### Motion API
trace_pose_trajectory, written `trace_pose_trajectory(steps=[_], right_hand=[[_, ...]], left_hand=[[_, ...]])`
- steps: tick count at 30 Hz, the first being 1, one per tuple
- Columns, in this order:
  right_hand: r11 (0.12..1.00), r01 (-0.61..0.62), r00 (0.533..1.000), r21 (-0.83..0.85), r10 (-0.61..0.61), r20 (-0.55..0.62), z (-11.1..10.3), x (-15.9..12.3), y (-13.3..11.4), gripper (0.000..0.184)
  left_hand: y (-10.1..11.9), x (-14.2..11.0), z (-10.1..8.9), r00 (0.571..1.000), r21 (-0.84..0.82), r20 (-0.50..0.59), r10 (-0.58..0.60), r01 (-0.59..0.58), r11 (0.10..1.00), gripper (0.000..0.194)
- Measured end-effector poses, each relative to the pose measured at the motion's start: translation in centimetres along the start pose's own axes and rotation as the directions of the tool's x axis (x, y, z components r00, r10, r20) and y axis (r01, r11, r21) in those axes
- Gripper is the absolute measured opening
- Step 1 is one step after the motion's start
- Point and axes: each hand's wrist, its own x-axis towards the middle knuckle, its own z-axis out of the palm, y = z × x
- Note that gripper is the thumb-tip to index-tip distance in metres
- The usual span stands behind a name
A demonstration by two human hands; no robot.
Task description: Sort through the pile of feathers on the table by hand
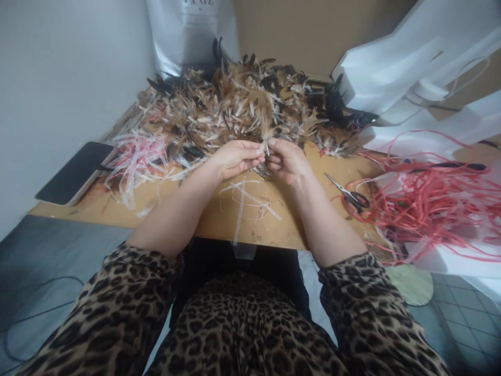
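My left hand (239, 159) and my right hand (288, 161) meet over the near side of the table, fingertips pinched together. Between them stands a light brown feather (267, 129), its pale base in the fingers of both hands. Just beyond lies a heap of brown, white and black feathers (230, 102), partly hidden behind my hands. Below my hands, thin clear plastic strips (250, 201) lie loose on the wooden table (289, 224); one hangs over its front edge.
Left of the heap are pink and white strips (136, 156) and a phone-like dark-screened device (76, 172). Scissors (350, 193) lie to the right, beside a tangle of red strips (438, 209). White foam pieces (415, 68) stand at the right, a silver bag (195, 36) at the back.
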Motion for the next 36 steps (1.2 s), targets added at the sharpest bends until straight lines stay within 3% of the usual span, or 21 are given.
trace_pose_trajectory(steps=[6,19,22,24,27,29,36], right_hand=[[0.998,0.042,0.999,0.043,-0.042,-0.008,0.4,-0.1,0.4,0.046],[0.979,0.108,0.994,0.173,-0.1,-0.054,0.7,0.6,2.0,0.04],[0.984,0.121,0.988,0.13,-0.107,-0.109,0.5,0.9,2.3,0.042],[0.986,0.156,0.974,0.061,-0.143,-0.176,0.2,1.0,2.4,0.041],[0.964,0.25,0.936,-0.092,-0.265,-0.23,0.1,1.0,2.5,0.036],[0.936,0.303,0.92,-0.179,-0.337,-0.202,0.1,0.8,2.3,0.032],[0.922,0.305,0.929,-0.238,-0.344,-0.14,0.2,0.4,1.7,0.022]], left_hand=[[-0.2,0.1,-0.2,1.0,0.026,0.007,-0.011,0.011,1.0,0.007],[0.0,-0.4,0.5,0.995,-0.11,0.074,-0.073,0.081,0.991,0.017],[-0.2,-0.2,0.4,0.998,-0.026,0.049,-0.026,0.027,0.999,0.012],[-0.2,-0.2,0.4,0.998,0.083,-0.024,0.051,-0.049,0.995,0.009],[-0.1,-0.4,0.8,0.971,0.283,-0.142,0.19,-0.144,0.948,0.008],[0.1,-0.7,1.1,0.959,0.368,-0.158,0.237,-0.166,0.915,0.008],[0.4,-0.9,1.0,0.98,0.336,-0.092,0.175,-0.135,0.932,0.006]])
